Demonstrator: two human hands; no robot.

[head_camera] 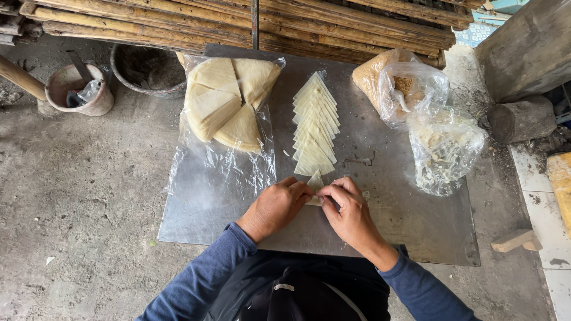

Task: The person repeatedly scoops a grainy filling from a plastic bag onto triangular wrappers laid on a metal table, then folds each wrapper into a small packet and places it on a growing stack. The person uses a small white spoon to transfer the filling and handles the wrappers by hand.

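My left hand [278, 205] and my right hand [349, 213] meet at the near middle of a metal sheet [392, 226], both pinching one pale triangular pastry wrapper [314, 180] whose tip sticks up between the fingers. Just beyond it lies a row of overlapping triangular wrappers [315, 125] running away from me. To the left, stacks of wedge-cut wrappers [229, 101] rest on a clear plastic bag [220, 172].
Two clear plastic bags sit at the right: one with brown crumbs [395, 83], one with pale shredded filling [443, 151]. Bamboo poles [238, 21] are stacked behind the sheet. A pot [80, 89] and a dark basin [148, 68] stand on the concrete floor at the left. Wood blocks [520, 119] lie at the right.
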